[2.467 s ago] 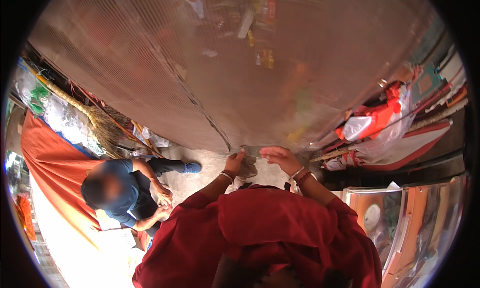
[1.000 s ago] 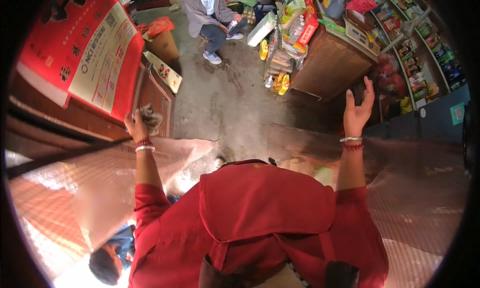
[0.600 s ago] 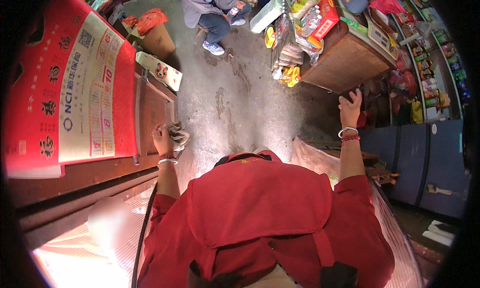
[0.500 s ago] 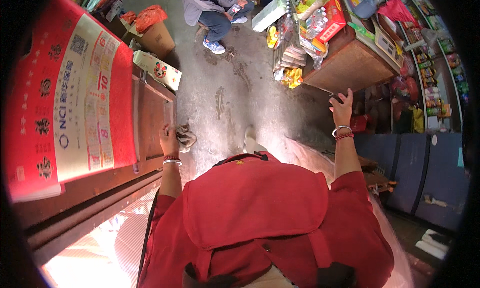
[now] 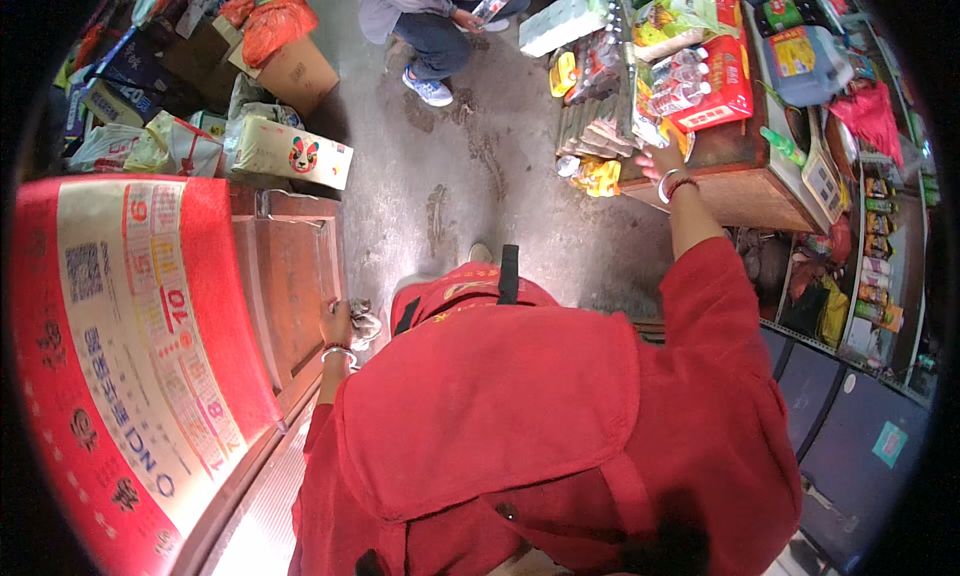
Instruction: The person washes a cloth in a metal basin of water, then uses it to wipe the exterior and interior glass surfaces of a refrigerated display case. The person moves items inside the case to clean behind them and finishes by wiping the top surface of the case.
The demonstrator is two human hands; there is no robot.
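My left hand (image 5: pixel 337 323) is closed around a bunched grey cloth (image 5: pixel 366 326). It hangs beside the edge of the brown wooden door (image 5: pixel 285 286). My right hand (image 5: pixel 662 164) reaches forward to the near left corner of the wooden counter (image 5: pixel 735 188). Its fingers are stretched and apart, with nothing seen in them. They are close to orange-yellow packaging (image 5: pixel 680 138) on top; whether they touch it or the counter I cannot tell. Clear plastic bottles in wrap (image 5: pixel 682 79) and a red box (image 5: pixel 735 76) lie just beyond that hand.
A red wall calendar (image 5: pixel 185 306) hangs over the door at left. Cartons and a white box with a painted mask (image 5: pixel 290 154) stand behind it. Ahead, a seated person (image 5: pixel 430 36) holds a bottle. Stacked goods (image 5: pixel 597 126) flank the counter; shelves (image 5: pixel 880 236) and a dark blue cabinet (image 5: pixel 850 426) line the right.
I have moved forward, turning slightly. My right hand has gone from open air below the counter up to its corner. My left hand still holds the cloth by the door.
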